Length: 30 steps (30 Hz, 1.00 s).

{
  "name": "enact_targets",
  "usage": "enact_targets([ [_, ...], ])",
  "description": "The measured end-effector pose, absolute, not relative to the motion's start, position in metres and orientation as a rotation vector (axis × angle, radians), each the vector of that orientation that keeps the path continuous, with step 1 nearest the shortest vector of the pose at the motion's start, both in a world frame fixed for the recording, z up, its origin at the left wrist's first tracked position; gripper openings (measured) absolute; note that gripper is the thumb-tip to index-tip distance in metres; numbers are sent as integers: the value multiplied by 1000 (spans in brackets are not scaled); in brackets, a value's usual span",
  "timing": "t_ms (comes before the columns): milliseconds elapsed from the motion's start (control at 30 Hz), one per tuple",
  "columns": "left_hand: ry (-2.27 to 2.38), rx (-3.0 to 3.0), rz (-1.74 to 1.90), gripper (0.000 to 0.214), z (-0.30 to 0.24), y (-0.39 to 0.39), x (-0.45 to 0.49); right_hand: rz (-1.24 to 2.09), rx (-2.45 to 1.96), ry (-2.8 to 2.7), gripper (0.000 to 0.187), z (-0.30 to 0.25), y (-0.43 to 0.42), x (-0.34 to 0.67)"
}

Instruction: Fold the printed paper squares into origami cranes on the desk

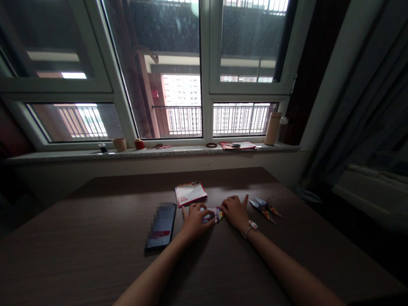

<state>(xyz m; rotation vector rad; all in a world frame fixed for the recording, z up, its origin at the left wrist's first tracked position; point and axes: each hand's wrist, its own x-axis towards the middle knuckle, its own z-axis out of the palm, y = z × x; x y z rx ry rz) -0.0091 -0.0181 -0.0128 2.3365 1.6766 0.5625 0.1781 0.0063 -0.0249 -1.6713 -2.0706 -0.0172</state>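
Note:
A small piece of folded printed paper, white with red, yellow and purple, lies on the table between my hands. My left hand is over its left part, fingers bent and holding it against the tabletop. At its right end, my right hand grips the edge with thumb and fingertips, while the little finger sticks out. Part of the paper is hidden under my fingers. Right of my right hand rests a pointed folded paper shape. Behind my left hand is a stack of printed paper sheets.
A phone lies left of my left hand on the brown table. Along the windowsill stand a paper cup, a red spool, scissors on more papers, and a tall flask.

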Motion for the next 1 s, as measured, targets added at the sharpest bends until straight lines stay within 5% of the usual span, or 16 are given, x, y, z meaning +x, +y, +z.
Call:
enact_targets([
  [1000,1734,2315,497,31,-16,-12,-1,28,-1727,-2119,33,-22,10,179],
])
